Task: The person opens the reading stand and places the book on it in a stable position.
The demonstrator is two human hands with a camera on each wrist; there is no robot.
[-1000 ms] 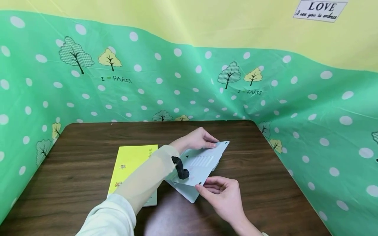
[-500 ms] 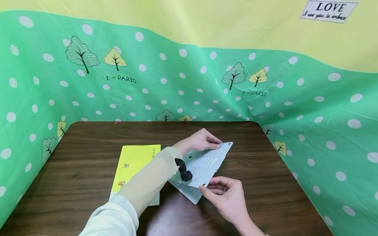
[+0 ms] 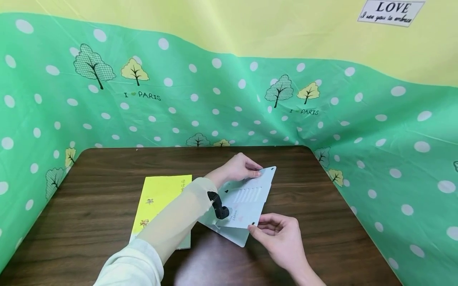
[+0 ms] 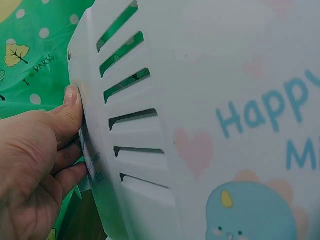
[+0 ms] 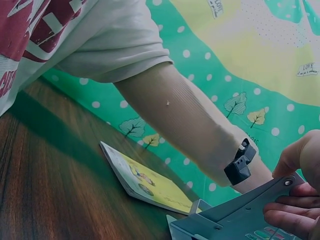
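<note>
A pale blue-white folding book stand [image 3: 247, 212] is held tilted over the middle of the table, its lower panel [image 3: 234, 236] spread below the upper one. Slots, a pink heart, "Happy" lettering and a blue dinosaur show on its face [image 4: 195, 65] in the left wrist view. My left hand [image 3: 237, 167] pinches the far edge, thumb on one side and fingers behind. At the near right corner, my right hand [image 3: 280, 240] pinches the upper panel beside a rivet. The right wrist view shows the stand's underside [image 5: 235, 217], with fingers of the right hand [image 5: 302, 160] against it.
A yellow picture book [image 3: 161, 198] lies on the dark wooden table [image 3: 107, 174] left of the stand, partly covered by the left forearm. A black wrist camera [image 3: 219, 206] overlaps the stand. Green dotted fabric [image 3: 214, 103] encloses the table's back and sides.
The stand has turned slightly, its near corner shifting right along with my right hand. More of its printed lettering shows. Both hands keep their grip, and the head view sways a little.
</note>
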